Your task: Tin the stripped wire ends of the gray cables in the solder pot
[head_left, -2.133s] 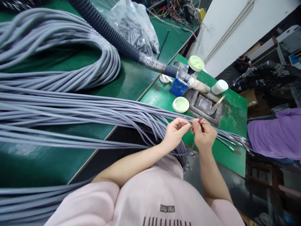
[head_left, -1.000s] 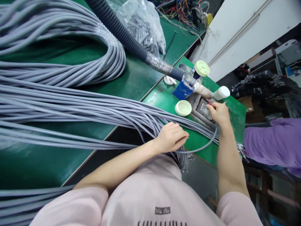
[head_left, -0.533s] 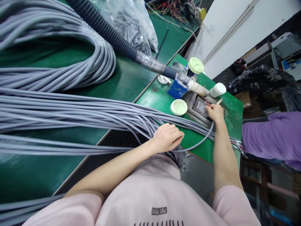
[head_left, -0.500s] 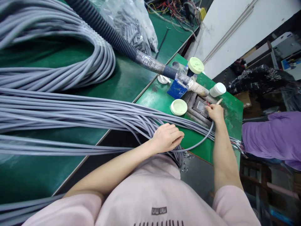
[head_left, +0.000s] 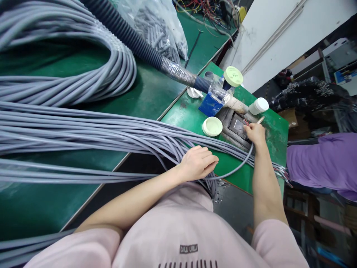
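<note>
My right hand sits above a small square solder pot set in a grey crusted frame. It pinches a grey cable near its end, with thin red wires showing at the fingertips, and a pale tool tip sticks out past the hand. My left hand lies on a long bundle of grey cables, fingers together. The bundle's stripped ends fan out past my right forearm.
A foil-wrapped corrugated blue hose ends above the pot. A pale green lid and white tub stand on the green bench. A coiled cable bundle lies at the left. A person's purple sleeve is at the right.
My hands were together at the coloured wire ends. My right hand has since moved up to the solder pot with one cable, and my left hand has dropped onto the bundle.
</note>
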`<state>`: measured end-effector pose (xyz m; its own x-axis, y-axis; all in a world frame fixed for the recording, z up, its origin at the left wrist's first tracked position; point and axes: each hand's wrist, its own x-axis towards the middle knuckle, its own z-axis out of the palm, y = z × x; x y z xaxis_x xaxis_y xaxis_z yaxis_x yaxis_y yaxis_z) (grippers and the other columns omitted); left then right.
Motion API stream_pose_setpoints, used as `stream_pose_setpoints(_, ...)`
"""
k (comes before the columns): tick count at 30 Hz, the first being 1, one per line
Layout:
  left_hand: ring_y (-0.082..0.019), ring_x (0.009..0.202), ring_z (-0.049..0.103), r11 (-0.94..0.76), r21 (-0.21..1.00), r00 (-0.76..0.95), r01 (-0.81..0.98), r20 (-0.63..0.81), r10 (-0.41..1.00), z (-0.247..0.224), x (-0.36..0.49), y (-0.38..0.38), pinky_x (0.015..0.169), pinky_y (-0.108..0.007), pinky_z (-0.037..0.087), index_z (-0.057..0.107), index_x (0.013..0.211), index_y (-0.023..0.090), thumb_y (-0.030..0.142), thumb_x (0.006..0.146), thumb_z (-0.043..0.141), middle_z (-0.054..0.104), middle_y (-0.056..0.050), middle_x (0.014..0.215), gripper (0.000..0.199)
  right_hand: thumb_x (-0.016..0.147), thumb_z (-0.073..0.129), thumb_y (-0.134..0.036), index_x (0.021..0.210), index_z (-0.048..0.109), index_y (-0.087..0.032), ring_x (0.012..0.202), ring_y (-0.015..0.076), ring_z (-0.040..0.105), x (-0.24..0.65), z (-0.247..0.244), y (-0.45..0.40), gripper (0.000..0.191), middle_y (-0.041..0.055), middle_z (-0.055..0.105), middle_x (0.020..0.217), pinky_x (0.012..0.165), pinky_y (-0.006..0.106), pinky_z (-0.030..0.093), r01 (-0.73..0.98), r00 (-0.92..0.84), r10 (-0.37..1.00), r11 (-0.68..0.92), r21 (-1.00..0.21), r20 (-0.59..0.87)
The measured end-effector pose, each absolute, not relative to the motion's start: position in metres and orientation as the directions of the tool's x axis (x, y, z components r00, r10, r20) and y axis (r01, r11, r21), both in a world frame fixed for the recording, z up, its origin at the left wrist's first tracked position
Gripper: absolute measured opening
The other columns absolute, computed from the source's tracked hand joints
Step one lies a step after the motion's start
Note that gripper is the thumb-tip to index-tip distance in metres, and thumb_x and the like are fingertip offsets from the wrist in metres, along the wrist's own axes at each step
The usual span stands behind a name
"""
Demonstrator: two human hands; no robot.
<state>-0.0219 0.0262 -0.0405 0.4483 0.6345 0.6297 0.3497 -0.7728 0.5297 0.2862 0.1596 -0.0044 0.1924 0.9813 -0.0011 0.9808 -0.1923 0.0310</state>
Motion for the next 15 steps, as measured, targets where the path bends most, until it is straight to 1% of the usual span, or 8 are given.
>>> stream_pose_setpoints(5,-0.014,0.067,0.055,-0.766,0.542,0.449,0.346,0.621,0.642,-0.042,-0.022,0.026,0.062,-0.031,0.033,0.064,0.094,0.02,0.026,0.094,0.048,0.063,-0.002,0.07,0.017,0.082,0.054,-0.043,0.063,0.067,-0.017,0.066,0.0205,0.055,0.285,-0.004,0.158,0.034,0.0079,0.063,0.065,0.062,0.03,0.034,0.982,0.186,0.982,-0.186,0.027,0.014)
stream_pose_setpoints(10,-0.014,0.067,0.055,-0.765,0.539,0.451,0.353,0.618,0.644,-0.042,-0.022,0.026,0.062,-0.031,0.033,0.064,0.094,0.02,0.026,0.094,0.048,0.063,-0.002,0.07,0.017,0.08,0.054,-0.043,0.059,0.063,-0.018,0.062,0.0187,0.05,0.285,-0.003,0.158,0.033,0.0051,0.058,0.06,0.059,0.03,0.031,0.981,0.193,0.981,-0.193,-0.005,0.02)
stream_pose_setpoints(12,-0.014,0.067,0.055,-0.765,0.538,0.45,0.354,0.619,0.644,-0.043,-0.022,0.026,0.062,-0.031,0.033,0.064,0.094,0.02,0.026,0.094,0.048,0.064,-0.002,0.07,0.017,0.079,0.056,-0.041,0.055,0.06,-0.018,0.058,0.0169,0.047,0.284,0.002,0.155,0.033,0.0028,0.053,0.054,0.057,0.029,0.03,0.981,0.188,0.981,-0.185,-0.056,0.051)
stream_pose_setpoints(13,-0.014,0.066,0.055,-0.764,0.54,0.448,0.354,0.619,0.645,-0.043,-0.022,0.026,0.062,-0.031,0.033,0.064,0.094,0.02,0.026,0.093,0.049,0.064,-0.002,0.07,0.017,0.079,0.056,-0.041,0.054,0.058,-0.018,0.056,0.0159,0.046,0.283,0.006,0.151,0.034,0.0015,0.05,0.052,0.056,0.029,0.03,0.98,0.18,0.981,-0.172,-0.102,0.073)
stream_pose_setpoints(15,-0.014,0.066,0.055,-0.757,0.549,0.437,0.354,0.619,0.653,-0.043,-0.022,0.026,0.062,-0.031,0.033,0.065,0.093,0.02,0.026,0.093,0.05,0.065,-0.002,0.07,0.016,0.079,0.058,-0.04,0.054,0.058,-0.018,0.051,0.0141,0.044,0.276,0.016,0.139,0.034,-0.0009,0.046,0.048,0.052,0.028,0.03,0.959,0.166,0.979,-0.132,-0.249,0.122)
